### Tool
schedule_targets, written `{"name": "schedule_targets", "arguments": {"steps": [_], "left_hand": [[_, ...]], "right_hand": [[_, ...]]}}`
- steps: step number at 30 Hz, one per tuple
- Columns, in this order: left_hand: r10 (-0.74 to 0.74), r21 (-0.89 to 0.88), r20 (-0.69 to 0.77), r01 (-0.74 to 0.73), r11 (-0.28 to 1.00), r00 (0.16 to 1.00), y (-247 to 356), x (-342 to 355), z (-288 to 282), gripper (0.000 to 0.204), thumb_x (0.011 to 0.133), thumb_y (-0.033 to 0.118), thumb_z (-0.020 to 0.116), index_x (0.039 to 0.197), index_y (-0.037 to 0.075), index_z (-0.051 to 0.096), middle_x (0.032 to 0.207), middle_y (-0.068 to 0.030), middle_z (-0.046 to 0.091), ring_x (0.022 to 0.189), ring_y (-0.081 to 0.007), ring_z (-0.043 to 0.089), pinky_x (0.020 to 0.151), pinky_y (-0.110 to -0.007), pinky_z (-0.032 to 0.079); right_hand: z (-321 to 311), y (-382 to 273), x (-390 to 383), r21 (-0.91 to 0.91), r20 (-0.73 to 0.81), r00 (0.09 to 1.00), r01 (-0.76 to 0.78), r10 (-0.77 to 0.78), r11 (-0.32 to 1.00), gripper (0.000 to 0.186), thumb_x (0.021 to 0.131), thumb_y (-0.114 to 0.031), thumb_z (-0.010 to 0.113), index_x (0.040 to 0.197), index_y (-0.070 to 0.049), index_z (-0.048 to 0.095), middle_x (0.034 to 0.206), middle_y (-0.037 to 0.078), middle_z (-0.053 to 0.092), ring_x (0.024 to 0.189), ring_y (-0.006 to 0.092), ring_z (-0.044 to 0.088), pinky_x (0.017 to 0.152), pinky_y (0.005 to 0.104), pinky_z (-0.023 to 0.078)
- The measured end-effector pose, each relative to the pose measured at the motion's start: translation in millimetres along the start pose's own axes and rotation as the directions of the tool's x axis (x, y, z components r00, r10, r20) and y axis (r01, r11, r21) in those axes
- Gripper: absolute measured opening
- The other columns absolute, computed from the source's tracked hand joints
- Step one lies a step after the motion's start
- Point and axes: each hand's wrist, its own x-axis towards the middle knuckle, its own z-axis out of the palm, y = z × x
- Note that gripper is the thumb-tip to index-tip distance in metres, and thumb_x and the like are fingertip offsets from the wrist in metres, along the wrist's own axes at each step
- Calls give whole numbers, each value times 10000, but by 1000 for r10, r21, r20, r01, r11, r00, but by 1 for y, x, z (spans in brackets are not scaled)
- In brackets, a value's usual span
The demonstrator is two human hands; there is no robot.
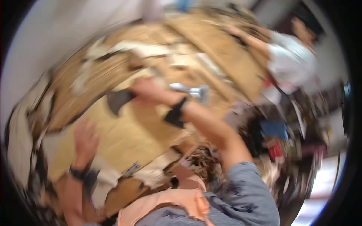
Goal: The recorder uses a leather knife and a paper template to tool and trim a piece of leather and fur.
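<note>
So in the head view, pretty smeary by the way, the person's right hand (146,89) is wrapped around a dark curved blade (118,102), with its grip hidden in the fist. The blade pokes out on the left side of that fist, above the yellow sheet (113,133); can't tell if it's actually touching. It points left, with the lower tip hooking back toward the person, though its exact long axis is kinda lost in the blur. The left hand (86,141) is well apart from the right, nearer the body, fingers stretched out and not gripping anything, over the left part of the sheet. Whether it's pressing down, no clue. The sheet's long axis runs from lower left to upper right, passing under both hands. There's also a silvery metal thing (203,94) just beyond the right forearm, and a co-worker in a white top (288,56) at upper right.
</note>
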Motion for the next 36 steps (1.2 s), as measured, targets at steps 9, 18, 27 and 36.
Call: {"name": "schedule_targets", "arguments": {"steps": [9,18,27,36], "left_hand": [[-99,126,28,95,987,995,-2,-17,-15,475,878,375,497,1329,233,452,1410,-112,348,1297,-329,290,1046,-478,222],[-131,-28,32,132,991,991,-6,-16,-13,562,952,453,303,1385,94,321,1431,-82,335,1331,-308,249,1064,-491,191],[-136,-76,61,140,987,989,-10,-10,-5,583,954,458,266,1393,76,303,1430,-113,329,1326,-326,252,1070,-480,166],[-192,14,178,193,981,965,2,-10,-20,574,896,392,452,1372,87,354,1441,-120,312,1346,-317,216,1082,-481,132]], "right_hand": [[-11,-6,21,323,-28,988,152,-152,934,560,614,-212,770,1113,-41,580,951,142,527,938,337,502,814,409,414],[-39,-50,6,410,131,954,197,-271,891,600,574,-122,781,1138,-60,585,958,144,505,918,324,484,823,385,423],[-34,-85,15,404,151,931,248,-331,881,557,623,-197,749,1138,-72,581,928,120,525,923,307,498,814,381,423],[-16,-63,-25,314,-49,987,160,-152,936,350,737,-216,658,1050,-76,588,953,101,546,996,286,511,830,401,417]]}}
